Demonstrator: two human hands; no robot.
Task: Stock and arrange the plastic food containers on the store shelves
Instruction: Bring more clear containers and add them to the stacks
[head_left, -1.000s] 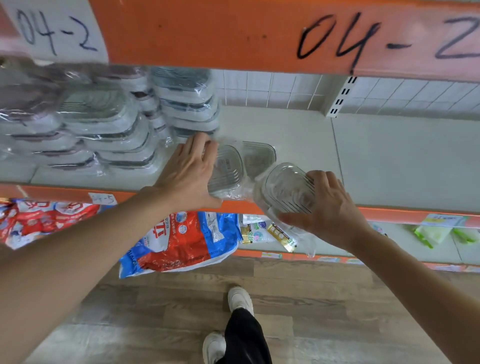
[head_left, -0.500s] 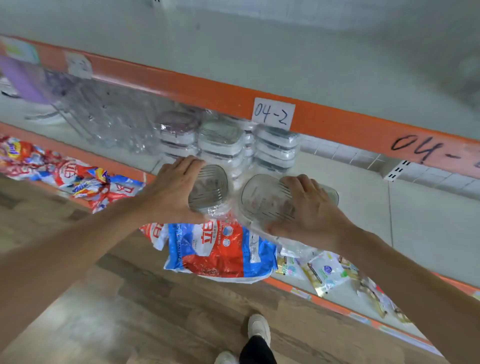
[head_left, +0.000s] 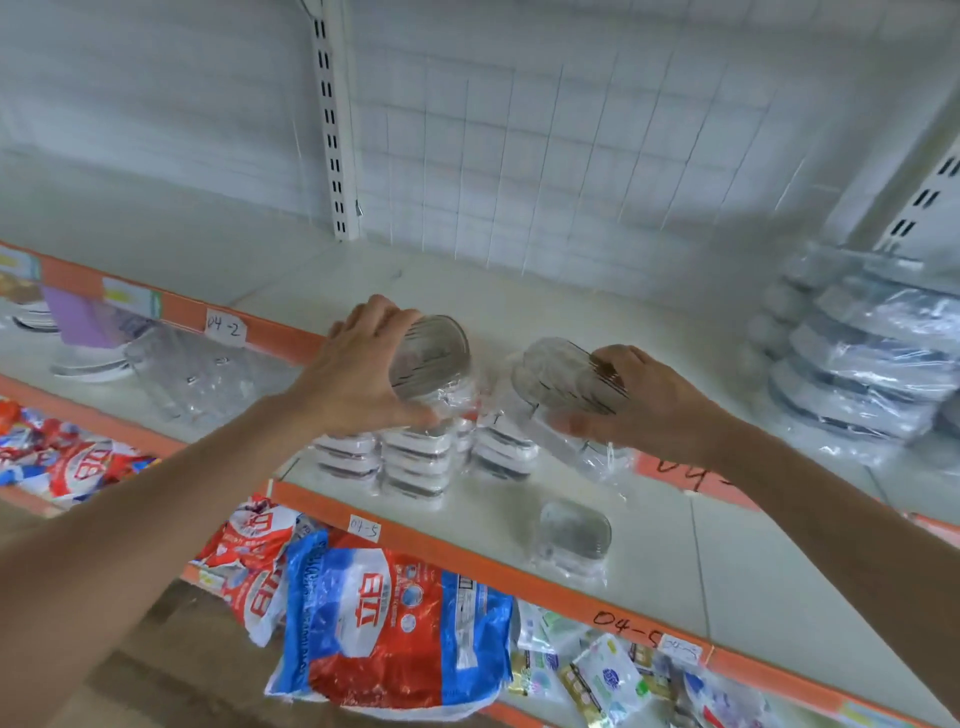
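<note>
My left hand (head_left: 358, 374) grips a clear wrapped plastic container (head_left: 428, 353) at the front edge of the upper white shelf (head_left: 519, 301). My right hand (head_left: 644, 405) grips a second clear wrapped container (head_left: 561, 374) beside it, tilted, with loose plastic wrap hanging below. On the middle shelf (head_left: 727, 561) beneath stand stacks of wrapped containers (head_left: 415, 457). A single wrapped container (head_left: 571, 535) lies alone further front on that shelf.
A pile of wrapped containers (head_left: 857, 364) fills the upper shelf's right end. Clear plastic items (head_left: 197, 374) lie at the left. Red and blue bags (head_left: 395, 623) and small packets (head_left: 602, 675) fill the bottom shelf. A slotted upright (head_left: 332, 119) runs up the back wall.
Both hands have risen from the middle shelf to the upper shelf, each carrying its container. The view has swung upward, and the upper shelf's surface has come into sight.
</note>
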